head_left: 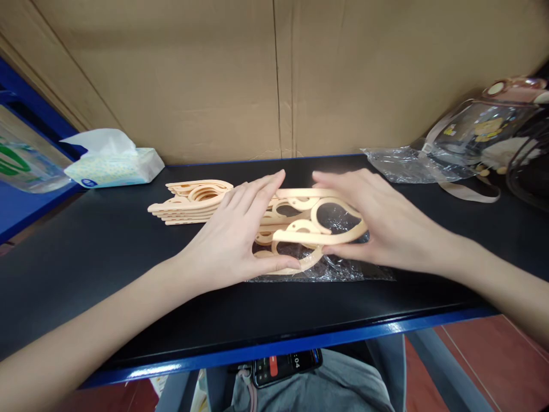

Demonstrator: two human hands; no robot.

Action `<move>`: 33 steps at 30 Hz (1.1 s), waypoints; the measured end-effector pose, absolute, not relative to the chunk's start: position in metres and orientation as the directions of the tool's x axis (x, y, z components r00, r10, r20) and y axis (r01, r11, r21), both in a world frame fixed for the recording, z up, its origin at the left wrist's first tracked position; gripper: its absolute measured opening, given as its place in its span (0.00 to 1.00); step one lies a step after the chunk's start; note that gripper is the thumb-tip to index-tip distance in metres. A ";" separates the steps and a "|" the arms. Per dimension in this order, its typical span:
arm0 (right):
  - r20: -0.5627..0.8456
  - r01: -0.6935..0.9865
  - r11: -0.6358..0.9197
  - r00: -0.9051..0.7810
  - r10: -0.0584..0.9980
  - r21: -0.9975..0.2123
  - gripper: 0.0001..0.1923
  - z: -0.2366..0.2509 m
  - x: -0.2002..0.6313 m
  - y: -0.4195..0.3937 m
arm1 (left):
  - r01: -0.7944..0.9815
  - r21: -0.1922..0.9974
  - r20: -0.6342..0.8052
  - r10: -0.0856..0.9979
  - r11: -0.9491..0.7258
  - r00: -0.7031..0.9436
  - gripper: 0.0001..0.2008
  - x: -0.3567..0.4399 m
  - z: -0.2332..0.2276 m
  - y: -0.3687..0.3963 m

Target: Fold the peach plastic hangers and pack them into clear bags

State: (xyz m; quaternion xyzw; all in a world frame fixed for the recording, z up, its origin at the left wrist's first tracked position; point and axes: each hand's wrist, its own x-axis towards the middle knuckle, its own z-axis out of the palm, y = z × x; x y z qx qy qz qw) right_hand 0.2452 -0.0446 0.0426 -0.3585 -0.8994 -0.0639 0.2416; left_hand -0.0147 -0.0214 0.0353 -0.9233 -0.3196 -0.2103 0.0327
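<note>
My right hand (377,220) grips a cream plastic folding hanger (343,233) by its rounded end, the thumb below and the fingers behind. My left hand (235,234) lies over the left ends of more folded hangers (300,266), fingers stretched out and thumb apart along the near side. Whether its palm presses on them is hidden. These hangers sit on a clear plastic bag (351,270). Left of my left hand, a pile of matching folded hangers (189,203) lies on the black tabletop (180,320).
A tissue pack (115,166) stands at the back left, near a large clear bottle (30,154). On the right are another clear bag (398,163), a transparent bottle with a strap (480,134) and a dark round object (532,160). Cardboard (193,80) closes off the back. A phone (283,366) rests on my lap.
</note>
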 end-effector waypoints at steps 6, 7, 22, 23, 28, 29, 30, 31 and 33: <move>0.344 0.751 0.611 -0.521 0.781 -0.251 0.49 0.069 0.309 -0.021 | 0.619 0.198 0.205 0.649 -0.760 0.733 0.50 -0.032 0.035 -0.004; 0.294 0.764 0.582 -0.509 0.809 -0.278 0.48 0.072 0.319 -0.018 | 0.621 0.210 0.173 0.654 -0.755 0.737 0.49 -0.034 0.034 -0.003; 0.001 0.829 0.541 -0.546 0.838 -0.143 0.48 0.065 0.323 -0.020 | 0.646 0.240 0.017 0.669 -0.725 0.743 0.47 -0.033 0.030 -0.002; 0.043 0.810 0.562 -0.564 0.825 -0.166 0.48 0.065 0.317 -0.021 | 0.642 0.237 0.024 0.665 -0.730 0.747 0.46 -0.033 0.031 -0.002; 0.076 0.743 0.611 -0.616 0.784 -0.273 0.47 0.057 0.290 -0.025 | 0.617 0.229 0.042 0.641 -0.753 0.766 0.47 -0.033 0.032 -0.002; 0.072 0.734 0.616 -0.625 0.777 -0.286 0.47 0.055 0.287 -0.025 | 0.616 0.227 0.047 0.640 -0.754 0.767 0.47 -0.033 0.031 -0.001; 0.071 0.724 0.623 -0.634 0.770 -0.295 0.46 0.054 0.284 -0.025 | 0.615 0.226 0.050 0.640 -0.755 0.767 0.48 -0.032 0.030 -0.001; 0.069 0.715 0.630 -0.643 0.762 -0.304 0.46 0.052 0.283 -0.024 | 0.615 0.225 0.052 0.639 -0.756 0.767 0.48 -0.032 0.030 -0.001; 0.052 0.706 0.632 -0.653 0.756 -0.319 0.46 0.052 0.282 -0.024 | 0.612 0.224 0.054 0.636 -0.759 0.770 0.47 -0.032 0.028 0.000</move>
